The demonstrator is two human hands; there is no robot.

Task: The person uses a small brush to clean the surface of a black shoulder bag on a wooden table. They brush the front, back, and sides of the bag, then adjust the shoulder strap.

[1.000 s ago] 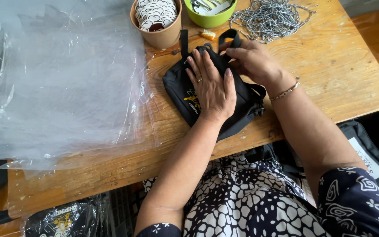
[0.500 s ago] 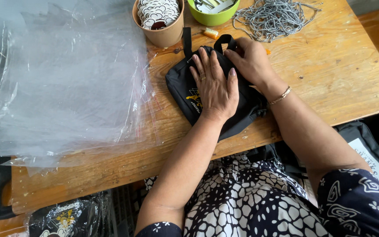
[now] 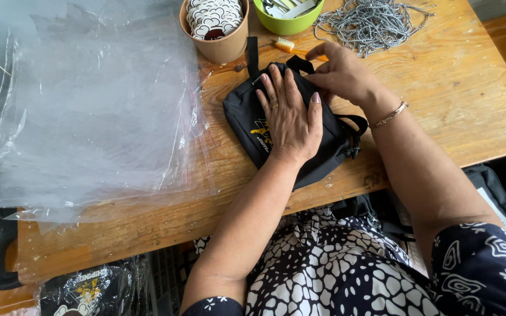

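Where the wooden table (image 3: pixel 452 111) fills the view, a stack of clear plastic bags (image 3: pixel 89 111) covers its left half. Right of the stack lies a black pouch (image 3: pixel 247 117). The left hand (image 3: pixel 288 117) presses flat on it, fingers spread; the right hand (image 3: pixel 344 73) pinches its top edge. A chain pile (image 3: pixel 370 23), paper cup (image 3: pixel 221 44) and green bowl (image 3: pixel 288 23) are cut off at the upper edge; the bowl's contents are unclear.
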